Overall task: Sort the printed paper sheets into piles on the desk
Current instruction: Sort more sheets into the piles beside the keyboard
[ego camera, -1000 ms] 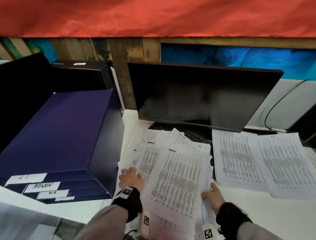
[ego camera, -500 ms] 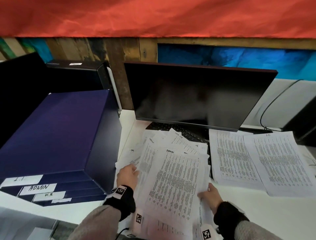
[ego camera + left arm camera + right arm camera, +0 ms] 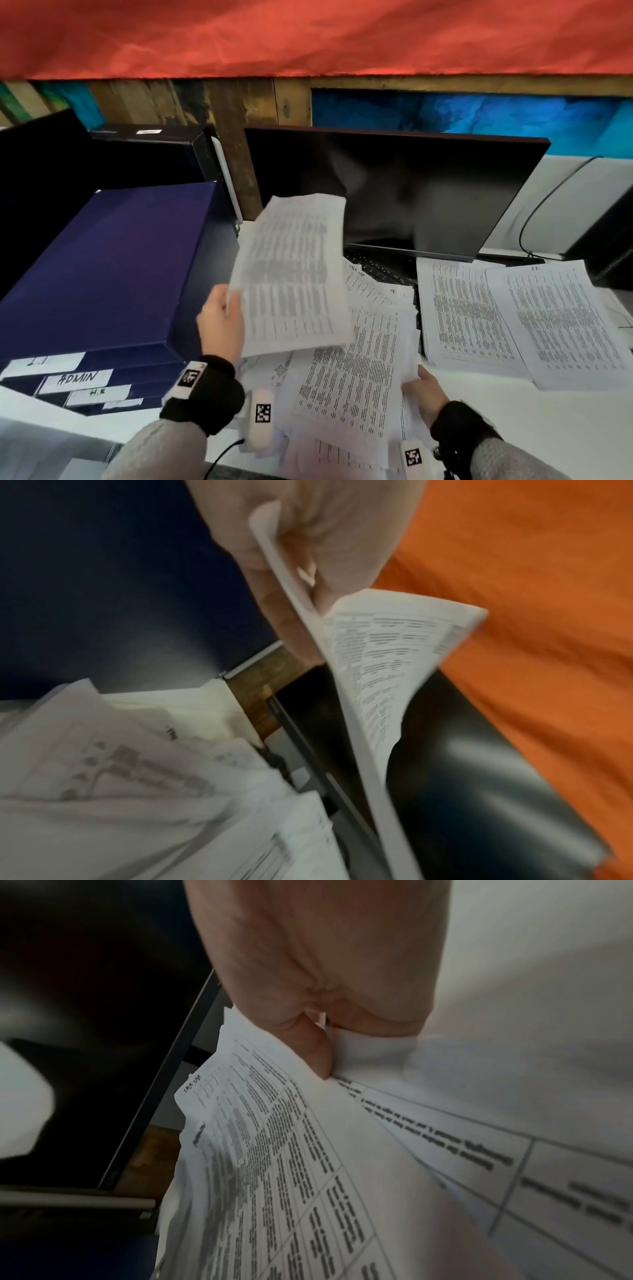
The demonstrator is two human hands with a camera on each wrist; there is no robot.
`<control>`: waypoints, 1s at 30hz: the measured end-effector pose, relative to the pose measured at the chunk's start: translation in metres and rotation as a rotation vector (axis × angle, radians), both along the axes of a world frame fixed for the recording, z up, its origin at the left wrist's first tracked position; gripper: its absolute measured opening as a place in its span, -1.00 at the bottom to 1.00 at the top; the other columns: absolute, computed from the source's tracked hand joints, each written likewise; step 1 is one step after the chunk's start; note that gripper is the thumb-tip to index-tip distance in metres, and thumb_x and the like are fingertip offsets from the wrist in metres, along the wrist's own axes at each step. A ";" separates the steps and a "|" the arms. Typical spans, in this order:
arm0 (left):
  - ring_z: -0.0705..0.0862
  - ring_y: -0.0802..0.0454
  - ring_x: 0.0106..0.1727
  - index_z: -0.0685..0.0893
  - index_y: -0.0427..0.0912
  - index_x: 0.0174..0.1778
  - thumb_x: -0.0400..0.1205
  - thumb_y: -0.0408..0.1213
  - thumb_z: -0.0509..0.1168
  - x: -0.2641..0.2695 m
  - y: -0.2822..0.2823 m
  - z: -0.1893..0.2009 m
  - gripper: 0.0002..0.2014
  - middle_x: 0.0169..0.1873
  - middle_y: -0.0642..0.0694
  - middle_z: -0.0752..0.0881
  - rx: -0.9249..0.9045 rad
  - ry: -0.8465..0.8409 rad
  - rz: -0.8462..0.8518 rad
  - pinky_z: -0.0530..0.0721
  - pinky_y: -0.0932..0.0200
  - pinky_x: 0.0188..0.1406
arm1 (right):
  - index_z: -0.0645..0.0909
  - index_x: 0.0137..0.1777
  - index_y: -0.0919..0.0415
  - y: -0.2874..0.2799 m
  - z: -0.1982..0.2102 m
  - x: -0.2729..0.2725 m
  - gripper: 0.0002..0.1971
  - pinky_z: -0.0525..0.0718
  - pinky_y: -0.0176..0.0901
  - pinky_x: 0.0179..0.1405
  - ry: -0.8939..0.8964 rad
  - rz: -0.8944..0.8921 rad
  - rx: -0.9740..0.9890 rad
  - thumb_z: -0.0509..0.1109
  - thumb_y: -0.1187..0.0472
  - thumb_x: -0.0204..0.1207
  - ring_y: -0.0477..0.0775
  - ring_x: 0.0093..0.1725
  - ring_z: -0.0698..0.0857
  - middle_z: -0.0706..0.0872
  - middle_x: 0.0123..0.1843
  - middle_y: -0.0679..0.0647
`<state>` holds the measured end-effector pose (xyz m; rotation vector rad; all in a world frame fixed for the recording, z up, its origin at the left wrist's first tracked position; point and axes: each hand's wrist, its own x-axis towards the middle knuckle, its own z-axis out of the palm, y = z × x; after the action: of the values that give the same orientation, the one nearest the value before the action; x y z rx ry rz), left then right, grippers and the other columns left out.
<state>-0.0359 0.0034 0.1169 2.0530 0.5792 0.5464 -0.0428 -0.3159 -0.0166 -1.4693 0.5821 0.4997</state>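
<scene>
The white counter [image 3: 513, 428] carries a loose heap of printed sheets [image 3: 356, 377] between both hands, two sorted piles [image 3: 507, 315] beyond the right hand [image 3: 424, 394], and a blue box [image 3: 102, 267] beside the left hand [image 3: 219, 318].

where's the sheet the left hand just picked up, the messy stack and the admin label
lifted sheet [image 3: 291, 270]: head view, middle of its printed face, held by the left hand [image 3: 221, 322]
messy stack [image 3: 356, 370]: head view, top sheet's printed table
ADMIN label [image 3: 77, 378]: head view, on the handwritten word

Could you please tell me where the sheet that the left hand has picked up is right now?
In the head view, the lifted sheet is held up by the left hand, left of centre, between the blue box and the monitor, above the unsorted pile.
</scene>
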 end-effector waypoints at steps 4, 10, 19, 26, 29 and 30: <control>0.66 -0.28 -0.07 0.59 -0.30 0.03 0.71 -0.32 0.17 -0.012 -0.023 -0.051 -0.86 -0.13 -0.34 0.71 0.062 0.276 -0.220 0.44 0.16 -0.17 | 0.48 0.36 0.40 -0.002 0.010 0.000 -0.49 0.69 0.11 -0.10 -0.004 -0.039 0.069 0.06 0.70 0.45 0.39 0.05 0.71 0.73 0.09 0.40; 0.65 -0.06 0.14 0.35 -0.06 0.28 0.62 -0.31 0.33 -0.022 -0.036 -0.078 -0.62 0.17 -0.05 0.64 -0.397 0.484 -0.358 0.58 -0.01 0.25 | 0.51 0.37 0.32 0.008 0.035 0.003 -0.56 0.72 0.07 -0.03 -0.045 -0.092 0.237 0.10 0.58 0.54 0.29 0.06 0.75 0.78 0.08 0.27; 0.49 0.12 0.39 0.29 -0.01 0.54 0.73 -0.38 0.12 -0.007 -0.068 -0.028 -0.55 0.28 0.20 0.52 -0.408 0.145 -0.405 0.38 0.16 0.46 | 0.38 0.51 0.13 0.044 0.085 0.016 -0.46 0.64 0.00 0.30 -0.408 -0.077 0.124 0.41 0.23 0.53 0.01 0.29 0.67 0.63 0.39 0.11; 0.58 0.11 0.23 0.28 0.07 0.33 0.66 -0.31 0.26 -0.011 -0.077 -0.013 -0.60 0.18 0.15 0.61 -0.264 -0.113 -0.306 0.49 0.11 0.32 | 0.57 0.23 0.27 0.054 0.128 0.030 -0.65 0.66 0.22 0.23 -0.549 -0.075 0.171 0.45 0.42 0.44 0.28 0.18 0.71 0.72 0.18 0.28; 0.64 0.10 0.12 0.31 0.05 0.23 0.63 -0.35 0.30 -0.013 -0.075 -0.013 -0.63 0.04 0.21 0.63 -0.260 -0.117 -0.301 0.58 0.05 0.19 | 0.53 0.12 0.21 0.054 0.124 0.031 -0.59 0.67 0.13 0.20 -0.533 -0.091 0.127 0.56 0.35 0.30 0.25 0.16 0.70 0.68 0.19 0.30; 0.64 0.12 0.08 0.32 0.07 0.23 0.63 -0.34 0.30 -0.011 -0.074 -0.014 -0.62 0.02 0.21 0.62 -0.261 -0.107 -0.294 0.59 0.03 0.15 | 0.51 0.11 0.19 0.054 0.122 0.032 -0.61 0.66 0.08 0.18 -0.535 -0.110 0.133 0.54 0.37 0.32 0.22 0.14 0.70 0.68 0.17 0.27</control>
<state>-0.0464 -0.0701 0.1027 1.8061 0.2627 0.3818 -0.0109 -0.2614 0.1059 -1.3609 0.1977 0.0462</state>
